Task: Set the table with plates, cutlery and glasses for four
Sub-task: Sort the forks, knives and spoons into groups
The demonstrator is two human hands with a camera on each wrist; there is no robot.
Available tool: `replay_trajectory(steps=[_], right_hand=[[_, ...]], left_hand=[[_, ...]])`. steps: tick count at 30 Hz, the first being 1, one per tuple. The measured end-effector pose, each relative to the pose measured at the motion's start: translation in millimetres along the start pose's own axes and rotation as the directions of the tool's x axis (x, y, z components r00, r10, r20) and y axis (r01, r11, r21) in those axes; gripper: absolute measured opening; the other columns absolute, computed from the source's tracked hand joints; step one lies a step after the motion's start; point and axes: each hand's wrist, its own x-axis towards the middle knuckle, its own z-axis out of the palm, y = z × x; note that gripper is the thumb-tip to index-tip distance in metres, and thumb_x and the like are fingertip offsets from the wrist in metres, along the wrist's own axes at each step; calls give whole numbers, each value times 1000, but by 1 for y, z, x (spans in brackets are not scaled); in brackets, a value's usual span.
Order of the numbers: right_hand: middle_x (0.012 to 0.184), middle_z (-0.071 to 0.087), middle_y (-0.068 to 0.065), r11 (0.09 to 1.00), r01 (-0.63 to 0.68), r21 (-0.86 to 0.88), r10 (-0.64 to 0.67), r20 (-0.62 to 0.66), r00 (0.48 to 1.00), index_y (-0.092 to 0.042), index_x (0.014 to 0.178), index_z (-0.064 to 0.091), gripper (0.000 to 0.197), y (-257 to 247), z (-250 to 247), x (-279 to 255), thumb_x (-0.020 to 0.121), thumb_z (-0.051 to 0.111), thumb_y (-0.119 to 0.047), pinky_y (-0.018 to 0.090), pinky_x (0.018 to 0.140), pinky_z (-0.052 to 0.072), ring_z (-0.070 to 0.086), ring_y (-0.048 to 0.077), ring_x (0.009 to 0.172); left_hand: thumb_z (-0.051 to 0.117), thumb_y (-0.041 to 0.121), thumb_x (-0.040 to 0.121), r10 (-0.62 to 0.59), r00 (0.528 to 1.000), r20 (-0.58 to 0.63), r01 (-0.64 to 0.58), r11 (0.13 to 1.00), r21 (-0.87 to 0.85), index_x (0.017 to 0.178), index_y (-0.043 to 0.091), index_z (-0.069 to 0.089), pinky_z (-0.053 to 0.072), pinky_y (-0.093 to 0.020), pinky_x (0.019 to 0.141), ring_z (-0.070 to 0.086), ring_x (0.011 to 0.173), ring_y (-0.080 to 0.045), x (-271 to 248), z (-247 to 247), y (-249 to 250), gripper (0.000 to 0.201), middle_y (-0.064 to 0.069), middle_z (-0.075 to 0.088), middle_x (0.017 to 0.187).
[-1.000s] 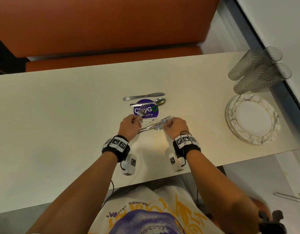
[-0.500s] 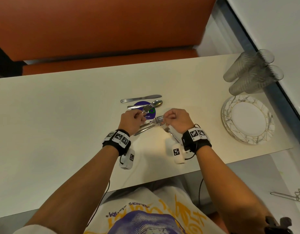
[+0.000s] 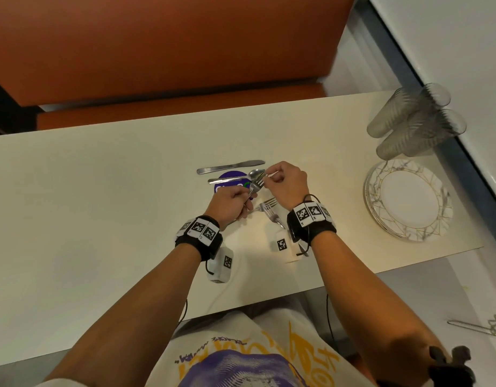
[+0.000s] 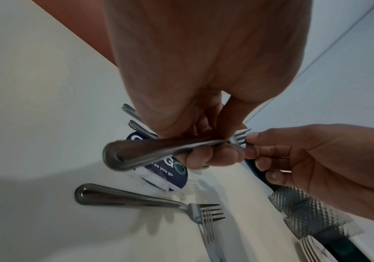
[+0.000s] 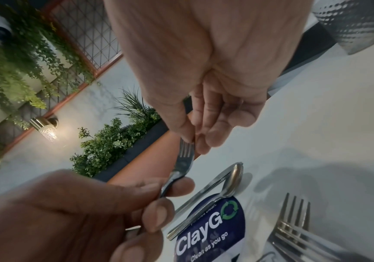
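Out beyond the cream table (image 3: 101, 219) runs an orange booth bench (image 3: 163, 51), padded back over a narrow seat. To the right, a dark strip (image 3: 425, 85) borders a pale wall. From the right wrist: leafy green plants (image 5: 112, 141), a wire-mesh screen in an orange frame (image 5: 85, 31), and a brass wall lamp (image 5: 44, 126) glowing against marbled white
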Motion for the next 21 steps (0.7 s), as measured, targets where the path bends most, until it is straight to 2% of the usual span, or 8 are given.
replay_trajectory(steps=[5,8,12,14,16,18,19,21], right_hand=[[79,77,-1,1000,17,-15,-16,83,996,-16,98,76,10,0,0,3,89,70,-16,38,80,61,72,13,72],[81,77,0,1000,9,8,-10,70,997,-16,98,76,10,2,-3,5,89,70,-16,40,80,61,72,15,73],[82,77,-2,999,-16,36,12,93,996,-17,100,75,12,8,-5,5,90,70,-20,40,81,61,72,15,74],[83,77,-4,999,-39,22,36,101,994,-17,103,75,16,14,-4,2,92,67,-26,37,83,59,71,13,76],[86,75,-4,998,-46,-52,50,79,996,-18,102,74,14,25,-2,-2,94,64,-24,28,78,58,67,9,74],[93,71,2,990,-45,-132,59,107,992,-18,101,74,15,37,3,-8,95,61,-15,9,57,49,62,4,67],[97,68,4,983,-35,-180,63,156,986,-18,102,73,17,42,6,-11,94,60,-10,6,51,44,61,5,67],[102,60,6,949,28,-314,53,246,968,-20,107,72,24,51,13,-13,89,65,-7,12,63,47,61,18,86]], left_hand=[[48,9,107,4,1000,-11,-3,1000,21,98,21,73,45,-22,52,54,56,-14,3,-1,-4,29,-6,70,76],[49,14,108,-15,1000,18,14,1000,26,104,14,76,43,-28,55,53,53,-13,6,-1,-8,27,-3,68,71],[48,15,107,14,1000,19,-16,995,102,93,20,77,43,-28,64,49,61,-13,9,1,-16,32,1,59,67],[49,16,107,17,1000,2,-17,991,134,91,23,76,42,-30,69,50,66,-15,11,3,-21,33,3,58,68],[50,16,106,2,1000,-20,1,989,148,91,23,76,43,-29,70,52,68,-13,12,3,-27,31,6,59,69],[50,15,106,-11,999,-39,17,989,150,92,22,76,42,-27,70,52,70,-12,12,3,-33,30,9,59,70],[51,15,106,-16,999,-46,23,988,154,92,22,77,43,-28,71,52,70,-11,12,2,-36,30,10,58,71],[50,15,106,-23,998,-51,32,985,169,94,20,77,43,-28,71,52,72,-11,12,1,-39,30,11,59,73]])
